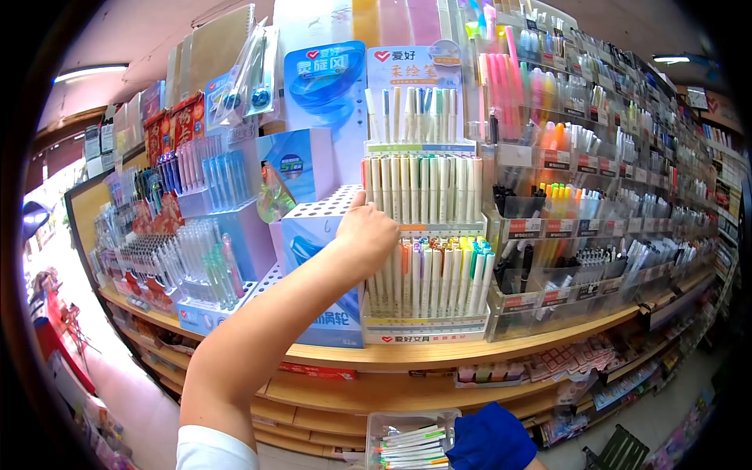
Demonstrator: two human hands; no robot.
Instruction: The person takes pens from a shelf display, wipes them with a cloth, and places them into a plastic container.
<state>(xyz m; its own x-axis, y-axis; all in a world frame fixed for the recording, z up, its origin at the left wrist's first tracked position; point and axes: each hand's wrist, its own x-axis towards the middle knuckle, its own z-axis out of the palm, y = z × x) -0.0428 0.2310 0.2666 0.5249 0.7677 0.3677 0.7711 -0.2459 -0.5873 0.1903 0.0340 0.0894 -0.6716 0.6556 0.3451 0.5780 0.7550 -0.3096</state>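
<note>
My left hand (370,233) reaches up to the left edge of the marker display, beside the middle tier of white markers (423,192). Its fingers are curled with the thumb pointing up; what they hold, if anything, is hidden behind the hand. Below it stands the lower tier of markers (442,274) with coloured ends. At the bottom, a clear plastic box (413,417) holds several white markers (415,448) with green and orange ends. Blue fabric (493,437) covers my right hand at the box's right side, so its fingers do not show.
A blue cardboard display (321,227) with a holed top stands left of the markers. Clear racks of pens (564,227) line the right. Further left are gel pens (223,180) in stands. The wooden shelf edge (407,355) runs below, with lower shelves under it.
</note>
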